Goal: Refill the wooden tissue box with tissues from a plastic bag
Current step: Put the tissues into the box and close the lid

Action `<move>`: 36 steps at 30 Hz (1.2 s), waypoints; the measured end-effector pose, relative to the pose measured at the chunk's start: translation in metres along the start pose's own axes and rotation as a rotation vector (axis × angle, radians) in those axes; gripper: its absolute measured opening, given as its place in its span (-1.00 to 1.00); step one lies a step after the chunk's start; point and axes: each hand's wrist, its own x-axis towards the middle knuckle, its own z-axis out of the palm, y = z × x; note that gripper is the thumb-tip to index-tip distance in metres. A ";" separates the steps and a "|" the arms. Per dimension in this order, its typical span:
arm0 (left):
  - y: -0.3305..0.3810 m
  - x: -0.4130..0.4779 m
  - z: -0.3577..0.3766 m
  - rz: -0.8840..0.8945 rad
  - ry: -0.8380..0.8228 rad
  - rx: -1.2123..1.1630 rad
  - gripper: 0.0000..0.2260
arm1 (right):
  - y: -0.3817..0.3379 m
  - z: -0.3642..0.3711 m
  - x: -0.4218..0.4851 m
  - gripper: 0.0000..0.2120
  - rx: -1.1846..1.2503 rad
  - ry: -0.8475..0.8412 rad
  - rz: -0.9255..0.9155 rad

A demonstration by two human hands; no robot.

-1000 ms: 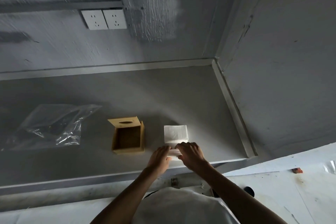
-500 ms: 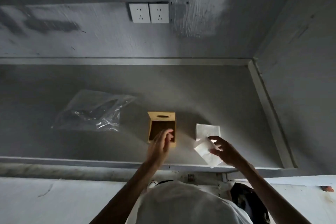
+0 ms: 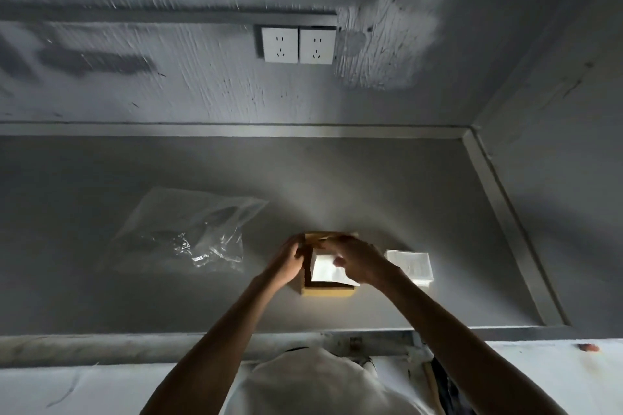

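The wooden tissue box [image 3: 327, 290] stands open on the grey counter [image 3: 337, 185], with its lid upright at the far side. My left hand [image 3: 287, 259] grips the box's left wall. My right hand [image 3: 358, 260] holds a white tissue [image 3: 323, 268] over the box's opening, and the tissue covers most of it. A stack of white tissues [image 3: 412, 266] lies on the counter just right of the box. The clear plastic bag [image 3: 188, 232] lies flat to the left and looks empty.
Two white wall sockets [image 3: 298, 45] sit on the back wall above the counter. A side wall closes off the counter on the right. The counter's front edge [image 3: 202, 333] runs below my forearms.
My right hand has carried a tissue leftward from the stack to above the box. My left hand has come onto the box's left wall.
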 end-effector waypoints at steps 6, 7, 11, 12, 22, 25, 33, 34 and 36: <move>-0.002 0.029 -0.007 0.058 -0.046 0.003 -0.79 | -0.007 0.002 0.020 -0.51 0.087 -0.182 0.084; -0.006 0.033 -0.008 0.055 -0.072 0.011 -0.80 | -0.007 0.001 0.025 -0.50 0.081 -0.204 0.082; -0.008 0.043 -0.017 0.058 -0.166 0.061 -0.83 | -0.005 0.002 0.038 -0.47 0.064 -0.293 0.087; -0.008 0.044 -0.019 0.072 -0.180 0.062 -0.84 | -0.004 0.003 0.040 -0.47 0.035 -0.313 0.063; -0.002 0.041 -0.020 0.069 -0.181 0.115 -0.82 | -0.006 0.032 0.058 -0.54 -0.182 -0.371 0.126; -0.002 0.039 -0.018 0.040 -0.169 0.142 -0.81 | -0.010 0.049 0.060 -0.64 -0.171 -0.345 0.197; 0.001 0.039 -0.021 0.032 -0.166 0.169 -0.80 | -0.008 0.049 0.073 -0.64 -0.013 -0.429 0.302; 0.001 0.038 -0.021 0.032 -0.169 0.169 -0.79 | -0.007 0.051 0.073 -0.64 -0.024 -0.431 0.303; 0.001 0.038 -0.021 0.035 -0.172 0.176 -0.79 | -0.007 0.052 0.073 -0.65 -0.050 -0.439 0.304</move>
